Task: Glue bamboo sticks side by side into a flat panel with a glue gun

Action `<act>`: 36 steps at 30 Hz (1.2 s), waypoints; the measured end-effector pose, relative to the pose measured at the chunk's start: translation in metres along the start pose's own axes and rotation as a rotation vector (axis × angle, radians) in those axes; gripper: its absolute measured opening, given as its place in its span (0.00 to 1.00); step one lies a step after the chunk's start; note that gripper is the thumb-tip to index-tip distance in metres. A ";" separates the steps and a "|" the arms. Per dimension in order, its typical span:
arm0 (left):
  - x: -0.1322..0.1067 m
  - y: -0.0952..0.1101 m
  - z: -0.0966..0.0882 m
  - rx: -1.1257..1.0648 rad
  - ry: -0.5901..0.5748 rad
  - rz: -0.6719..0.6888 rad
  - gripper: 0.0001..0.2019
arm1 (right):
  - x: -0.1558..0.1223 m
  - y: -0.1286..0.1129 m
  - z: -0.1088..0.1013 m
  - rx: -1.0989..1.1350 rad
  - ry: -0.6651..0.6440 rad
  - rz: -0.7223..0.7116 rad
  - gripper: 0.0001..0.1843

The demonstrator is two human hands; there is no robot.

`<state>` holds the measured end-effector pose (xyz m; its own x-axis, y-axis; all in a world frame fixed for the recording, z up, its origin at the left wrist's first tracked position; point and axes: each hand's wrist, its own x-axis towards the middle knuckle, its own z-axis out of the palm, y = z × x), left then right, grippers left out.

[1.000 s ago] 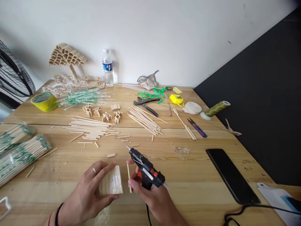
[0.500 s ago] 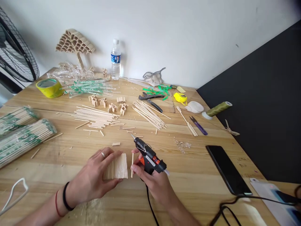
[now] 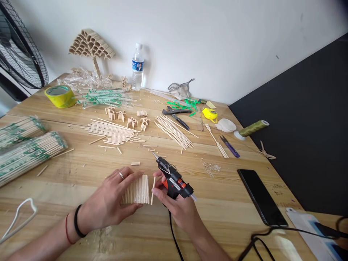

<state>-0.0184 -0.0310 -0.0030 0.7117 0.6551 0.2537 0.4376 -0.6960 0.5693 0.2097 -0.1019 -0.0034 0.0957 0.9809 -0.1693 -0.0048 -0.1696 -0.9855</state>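
My left hand (image 3: 114,199) grips a small panel of short wooden sticks (image 3: 138,190) laid side by side, thumb along the near edge and fingers along the far edge. Just right of the panel, my right hand (image 3: 176,203) pinches one short stick (image 3: 153,191) between thumb and fingertip, nearly parallel to the panel's edge with a narrow gap. The same hand also holds a black hot glue gun (image 3: 174,177), its nozzle pointing away to the upper left. A cut stick piece (image 3: 135,164) lies beyond the panel.
Beyond my hands lie loose sticks (image 3: 108,130), another stick pile (image 3: 174,132) and black cutters (image 3: 178,116). Bagged sticks (image 3: 32,156) lie at left. A phone (image 3: 261,197) and cables (image 3: 252,241) are at right. A water bottle (image 3: 137,67) and stick-built tree (image 3: 91,45) stand at the back.
The view has shifted slightly. The short stick in my right hand has tilted a little and come closer to the panel's right edge; both hands keep their hold.
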 end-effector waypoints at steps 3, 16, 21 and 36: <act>0.001 0.000 0.001 -0.006 0.003 0.003 0.33 | 0.000 0.001 0.001 0.010 0.005 -0.008 0.20; 0.002 0.002 0.000 -0.019 -0.044 -0.018 0.31 | -0.003 -0.002 0.004 0.021 0.016 -0.024 0.21; 0.002 0.003 -0.001 -0.026 -0.017 -0.027 0.33 | -0.003 -0.003 0.003 -0.014 0.024 -0.043 0.19; 0.001 0.005 -0.009 -0.115 -0.066 -0.105 0.33 | -0.007 -0.003 0.000 0.121 -0.065 0.057 0.30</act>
<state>-0.0203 -0.0307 0.0072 0.7016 0.6990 0.1386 0.4482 -0.5841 0.6768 0.2088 -0.1082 0.0004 0.0271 0.9748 -0.2212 -0.1285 -0.2161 -0.9679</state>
